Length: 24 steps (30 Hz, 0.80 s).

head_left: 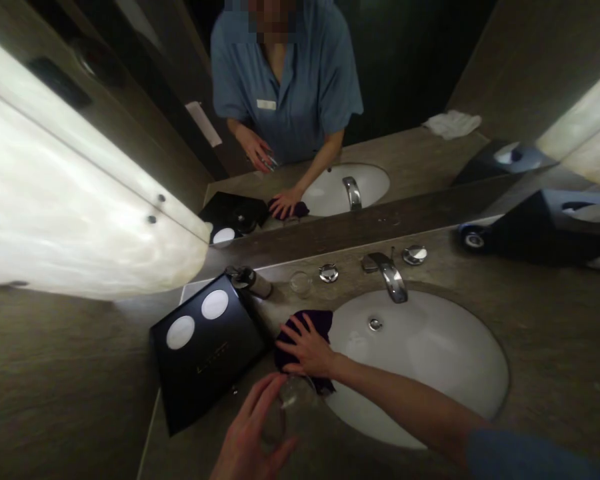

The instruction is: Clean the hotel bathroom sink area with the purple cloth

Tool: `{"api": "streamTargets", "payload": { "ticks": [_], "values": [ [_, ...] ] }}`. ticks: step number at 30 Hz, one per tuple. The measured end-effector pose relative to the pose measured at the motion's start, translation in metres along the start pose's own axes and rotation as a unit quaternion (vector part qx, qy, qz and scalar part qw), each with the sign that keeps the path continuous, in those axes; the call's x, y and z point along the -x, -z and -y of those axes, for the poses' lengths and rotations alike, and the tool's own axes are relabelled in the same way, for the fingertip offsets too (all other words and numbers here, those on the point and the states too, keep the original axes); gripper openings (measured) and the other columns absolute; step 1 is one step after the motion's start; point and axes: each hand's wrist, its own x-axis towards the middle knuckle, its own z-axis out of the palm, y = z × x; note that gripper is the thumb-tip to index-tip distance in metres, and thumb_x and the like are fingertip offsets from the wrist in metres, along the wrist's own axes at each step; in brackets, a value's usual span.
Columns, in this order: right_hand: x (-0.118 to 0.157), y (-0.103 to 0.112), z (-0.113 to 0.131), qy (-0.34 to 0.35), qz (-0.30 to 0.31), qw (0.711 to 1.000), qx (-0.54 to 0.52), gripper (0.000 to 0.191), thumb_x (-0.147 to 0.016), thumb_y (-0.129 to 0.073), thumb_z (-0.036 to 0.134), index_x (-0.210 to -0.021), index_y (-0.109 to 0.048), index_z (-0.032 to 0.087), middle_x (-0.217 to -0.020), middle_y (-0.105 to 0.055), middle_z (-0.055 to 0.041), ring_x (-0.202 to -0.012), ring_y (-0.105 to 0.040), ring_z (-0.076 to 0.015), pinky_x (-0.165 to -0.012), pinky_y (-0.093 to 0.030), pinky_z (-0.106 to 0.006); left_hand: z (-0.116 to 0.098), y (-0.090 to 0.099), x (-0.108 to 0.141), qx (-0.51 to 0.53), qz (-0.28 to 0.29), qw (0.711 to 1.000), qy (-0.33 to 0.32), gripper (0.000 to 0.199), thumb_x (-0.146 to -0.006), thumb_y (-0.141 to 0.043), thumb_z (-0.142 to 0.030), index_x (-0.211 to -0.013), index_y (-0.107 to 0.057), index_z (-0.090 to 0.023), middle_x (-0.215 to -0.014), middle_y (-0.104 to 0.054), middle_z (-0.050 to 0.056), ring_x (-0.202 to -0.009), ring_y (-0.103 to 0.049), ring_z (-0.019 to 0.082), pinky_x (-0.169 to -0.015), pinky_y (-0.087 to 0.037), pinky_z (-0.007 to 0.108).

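My right hand (pixel 307 350) lies flat with fingers spread on a dark purple cloth (pixel 324 323), on the counter at the left rim of the white sink (pixel 445 360). Nearer to me, my left hand (pixel 253 430) curves around a clear drinking glass (pixel 293 393), whose outline is faint against the counter. The mirror also shows a shiny clear object in that hand. Left of both hands is a black tray (pixel 207 373) bearing two round white discs (pixel 215 304).
Behind the cloth stand a small dark bottle (pixel 257 283), another clear glass (pixel 301 283) and a tap handle (pixel 329 273). A chrome faucet (pixel 393 277) arches over the sink. At right is a dark tissue box (pixel 545 230). A large mirror (pixel 410 80) borders the counter's back.
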Motion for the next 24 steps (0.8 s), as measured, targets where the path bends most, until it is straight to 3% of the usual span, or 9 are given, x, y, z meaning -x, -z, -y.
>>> {"api": "streamTargets", "payload": {
  "ticks": [2,6,9,13,17,19,20,21,24],
  "values": [
    [0.018,-0.030,-0.006,-0.005,-0.036,0.999,0.023,0.056,-0.097,-0.037,0.060,-0.144,-0.052,0.034,-0.156,-0.041,-0.0056,-0.144,-0.028,-0.0345,-0.118,-0.027,-0.068,0.002,-0.003,-0.025,-0.001,-0.009,1.000,0.014,0.081,-0.074,-0.078,-0.014,-0.145,-0.045,-0.035,-0.142,-0.060,0.001,-0.128,-0.062,0.015,-0.108,-0.055,0.028],
    [0.082,-0.083,-0.013,-0.167,-0.127,0.978,0.007,0.050,-0.098,-0.044,0.043,-0.147,-0.050,0.034,-0.142,-0.051,-0.0095,-0.126,-0.043,-0.0257,-0.107,-0.045,-0.049,0.001,-0.017,-0.085,0.022,0.003,0.991,0.130,0.064,-0.073,-0.078,-0.012,-0.134,-0.060,-0.016,-0.136,-0.061,0.011,-0.123,-0.065,0.023,-0.111,-0.054,0.040],
    [0.137,-0.099,-0.035,-0.225,-0.042,0.973,-0.016,0.061,-0.095,-0.051,0.042,-0.154,-0.039,0.039,-0.147,-0.047,-0.0086,-0.124,-0.045,-0.0259,-0.105,-0.047,-0.049,0.005,-0.029,-0.125,-0.005,-0.004,0.983,0.183,0.065,-0.076,-0.077,-0.013,-0.138,-0.057,-0.008,-0.138,-0.059,0.016,-0.125,-0.062,0.028,-0.114,-0.050,0.045],
    [0.199,-0.049,-0.118,-0.283,0.065,0.955,0.060,0.054,-0.095,-0.048,0.051,-0.149,-0.044,0.046,-0.156,-0.041,-0.0043,-0.135,-0.040,-0.0334,-0.111,-0.037,-0.060,0.012,-0.039,-0.159,-0.064,-0.002,0.975,0.211,0.070,-0.079,-0.077,-0.017,-0.143,-0.052,-0.004,-0.140,-0.055,0.020,-0.131,-0.057,0.035,-0.117,-0.045,0.046],
    [0.255,0.021,-0.176,-0.463,-0.016,0.855,0.235,0.053,-0.100,-0.033,0.045,-0.150,-0.047,0.035,-0.156,-0.039,-0.0127,-0.134,-0.040,-0.0377,-0.102,-0.040,-0.059,0.019,-0.042,-0.173,-0.090,-0.006,0.972,0.216,0.071,-0.081,-0.076,-0.020,-0.145,-0.050,-0.004,-0.141,-0.054,0.021,-0.132,-0.055,0.037,-0.116,-0.045,0.045],
    [0.266,0.017,-0.159,-0.515,-0.040,0.810,0.278,0.059,-0.098,-0.036,0.045,-0.155,-0.041,0.031,-0.155,-0.039,-0.0177,-0.131,-0.042,-0.0402,-0.097,-0.044,-0.059,0.023,-0.042,-0.176,-0.100,-0.016,0.973,0.209,0.070,-0.081,-0.076,-0.021,-0.145,-0.051,-0.004,-0.141,-0.055,0.021,-0.131,-0.056,0.038,-0.115,-0.046,0.046],
    [0.262,0.002,-0.141,-0.516,-0.035,0.811,0.274,0.063,-0.095,-0.043,0.048,-0.156,-0.039,0.030,-0.155,-0.040,-0.0189,-0.130,-0.044,-0.0413,-0.094,-0.046,-0.060,0.025,-0.043,-0.177,-0.103,-0.020,0.973,0.204,0.070,-0.081,-0.076,-0.021,-0.144,-0.051,-0.004,-0.141,-0.055,0.021,-0.130,-0.056,0.038,-0.115,-0.046,0.046],
    [0.251,-0.018,-0.121,-0.501,-0.021,0.827,0.256,0.070,-0.091,-0.051,0.050,-0.157,-0.038,0.030,-0.154,-0.040,-0.0195,-0.129,-0.045,-0.0422,-0.093,-0.048,-0.060,0.027,-0.043,-0.178,-0.105,-0.023,0.974,0.200,0.070,-0.081,-0.076,-0.022,-0.144,-0.050,-0.004,-0.141,-0.055,0.021,-0.130,-0.056,0.038,-0.115,-0.046,0.046],
    [0.192,-0.085,-0.076,-0.329,0.007,0.936,0.129,0.078,-0.078,-0.068,0.043,-0.151,-0.041,0.045,-0.148,-0.051,-0.0073,-0.127,-0.052,-0.0341,-0.095,-0.054,-0.054,0.030,-0.045,-0.182,-0.106,-0.023,0.974,0.198,0.071,-0.082,-0.075,-0.024,-0.146,-0.049,-0.006,-0.142,-0.055,0.020,-0.131,-0.056,0.038,-0.115,-0.047,0.046]
  ]
}}
